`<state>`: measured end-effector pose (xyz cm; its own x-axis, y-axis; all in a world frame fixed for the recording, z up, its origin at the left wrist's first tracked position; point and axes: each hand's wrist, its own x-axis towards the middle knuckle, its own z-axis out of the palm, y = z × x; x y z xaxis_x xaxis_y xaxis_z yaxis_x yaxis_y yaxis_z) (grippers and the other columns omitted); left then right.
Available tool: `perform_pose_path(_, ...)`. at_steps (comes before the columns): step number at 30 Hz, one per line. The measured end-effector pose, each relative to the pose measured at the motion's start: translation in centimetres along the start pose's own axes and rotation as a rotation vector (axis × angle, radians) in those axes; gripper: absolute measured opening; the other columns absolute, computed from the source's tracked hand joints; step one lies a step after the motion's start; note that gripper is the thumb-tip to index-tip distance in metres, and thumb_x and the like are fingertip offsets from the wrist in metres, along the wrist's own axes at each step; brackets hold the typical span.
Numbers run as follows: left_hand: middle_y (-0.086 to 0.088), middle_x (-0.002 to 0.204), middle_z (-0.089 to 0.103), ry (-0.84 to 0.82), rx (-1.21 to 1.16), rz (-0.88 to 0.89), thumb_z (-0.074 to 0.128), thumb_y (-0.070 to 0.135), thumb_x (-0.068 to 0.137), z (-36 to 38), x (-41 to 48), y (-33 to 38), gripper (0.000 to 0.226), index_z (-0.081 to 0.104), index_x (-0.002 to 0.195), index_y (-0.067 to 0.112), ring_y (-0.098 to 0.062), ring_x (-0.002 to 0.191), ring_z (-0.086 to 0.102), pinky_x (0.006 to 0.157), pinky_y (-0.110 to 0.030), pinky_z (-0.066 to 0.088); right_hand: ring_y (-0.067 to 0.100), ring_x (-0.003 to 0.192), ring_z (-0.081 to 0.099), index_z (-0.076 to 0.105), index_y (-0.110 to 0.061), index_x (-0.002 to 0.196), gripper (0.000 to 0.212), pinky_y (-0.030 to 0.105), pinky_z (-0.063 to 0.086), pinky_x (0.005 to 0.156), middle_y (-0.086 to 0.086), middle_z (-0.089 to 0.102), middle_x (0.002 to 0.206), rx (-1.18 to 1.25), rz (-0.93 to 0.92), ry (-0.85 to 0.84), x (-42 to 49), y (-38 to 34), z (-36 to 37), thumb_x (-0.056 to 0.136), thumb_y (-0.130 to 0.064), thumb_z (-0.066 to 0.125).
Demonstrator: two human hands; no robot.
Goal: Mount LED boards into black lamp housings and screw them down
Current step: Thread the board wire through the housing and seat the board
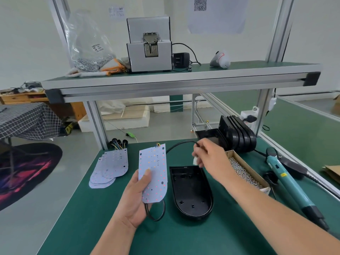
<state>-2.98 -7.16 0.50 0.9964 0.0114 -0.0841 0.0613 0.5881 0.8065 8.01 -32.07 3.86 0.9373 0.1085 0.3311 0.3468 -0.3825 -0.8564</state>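
Only 2 arms of the person are in view. The left hand (137, 197) and left forearm (110, 240) are bare; the right hand (208, 153) and right forearm (266, 205) are bare too, uncovered to the fingertips.

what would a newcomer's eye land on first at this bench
Front and centre, the left hand holds a white LED board dotted with coloured spots, beside an open black housing lying on the green mat. Just above the housing the right hand pinches a black cable by its white connector. A teal electric screwdriver lies at the right, past a box of screws.
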Motion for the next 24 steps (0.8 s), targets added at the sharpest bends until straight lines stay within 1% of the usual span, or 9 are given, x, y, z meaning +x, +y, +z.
perform_pose_path(2,-0.012,0.127,0.076,0.005,0.026,-0.008,0.067,0.03,0.095,0.2,-0.1,-0.2,0.046,0.066,0.138,0.013,-0.025,0.097,0.077,0.073,-0.038,0.065,0.021,0.065,0.072,0.065,-0.021,0.097,0.016,0.031,0.059,0.056,0.004,0.078,0.087,0.183,0.106,-0.054,-1.0,0.3,1.3,0.106,-0.014,0.055)
perform_pose_path(5,-0.012,0.131,0.075,0.037,0.071,-0.026,0.068,0.033,0.094,0.3,0.0,-0.5,0.046,0.066,0.137,0.015,-0.03,0.107,0.073,0.085,-0.043,0.063,0.025,0.068,0.073,0.06,-0.005,0.103,0.01,0.031,0.061,0.059,0.009,0.079,0.089,0.274,0.195,-0.088,-1.9,0.9,2.2,0.107,-0.005,0.052)
perform_pose_path(6,-0.012,0.131,0.075,0.048,0.075,-0.03,0.069,0.033,0.093,0.3,0.0,-0.6,0.047,0.067,0.137,0.016,-0.03,0.106,0.074,0.083,-0.043,0.063,0.025,0.069,0.073,0.06,-0.004,0.103,0.009,0.031,0.061,0.06,0.009,0.079,0.089,0.287,0.206,-0.086,-2.0,1.1,2.2,0.107,-0.004,0.051)
perform_pose_path(8,-0.011,0.13,0.076,0.056,0.076,-0.032,0.069,0.034,0.093,0.5,0.3,-0.8,0.046,0.068,0.136,0.016,-0.025,0.101,0.076,0.074,-0.039,0.064,0.026,0.072,0.074,0.059,-0.003,0.104,0.008,0.032,0.061,0.063,0.01,0.079,0.091,0.298,0.205,-0.097,-2.0,1.0,2.1,0.106,-0.001,0.052)
perform_pose_path(10,-0.01,0.127,0.077,0.062,0.075,-0.026,0.069,0.035,0.094,0.7,0.5,-1.0,0.045,0.068,0.135,0.017,-0.023,0.098,0.077,0.07,-0.036,0.063,0.027,0.074,0.075,0.059,-0.003,0.105,0.007,0.033,0.062,0.065,0.011,0.079,0.092,0.287,0.194,-0.124,-2.0,1.0,2.0,0.105,0.001,0.053)
perform_pose_path(16,-0.008,0.129,0.076,0.062,0.075,-0.041,0.066,0.038,0.097,1.1,1.1,-1.5,0.044,0.067,0.137,0.021,-0.021,0.1,0.077,0.072,-0.035,0.064,0.03,0.079,0.078,0.059,-0.004,0.106,0.006,0.034,0.063,0.068,0.01,0.08,0.093,0.255,0.169,-0.184,-2.0,0.8,1.8,0.103,0.0,0.056)
perform_pose_path(20,-0.01,0.133,0.074,0.003,0.088,-0.057,0.059,0.035,0.104,1.5,0.9,-1.8,0.04,0.066,0.14,0.02,-0.023,0.106,0.075,0.079,-0.038,0.064,0.032,0.075,0.075,0.061,-0.006,0.099,0.008,0.032,0.061,0.065,0.01,0.078,0.087,0.165,0.121,-0.162,-2.3,1.0,2.2,0.098,0.002,0.059)
perform_pose_path(22,-0.01,0.137,0.072,-0.011,0.107,-0.053,0.056,0.034,0.107,1.6,0.8,-1.8,0.038,0.066,0.142,0.02,-0.026,0.114,0.073,0.087,-0.04,0.063,0.026,0.068,0.073,0.064,-0.011,0.094,0.012,0.03,0.06,0.064,0.009,0.076,0.081,0.119,0.108,-0.146,-2.3,1.1,2.1,0.095,0.001,0.062)
perform_pose_path(24,-0.011,0.142,0.069,-0.027,0.111,-0.054,0.055,0.032,0.108,1.7,0.8,-1.9,0.039,0.064,0.144,0.018,-0.031,0.127,0.068,0.101,-0.045,0.059,0.02,0.066,0.072,0.066,-0.016,0.092,0.014,0.031,0.061,0.065,0.008,0.076,0.078,0.101,0.113,-0.136,-2.2,1.2,1.9,0.093,-0.002,0.065)
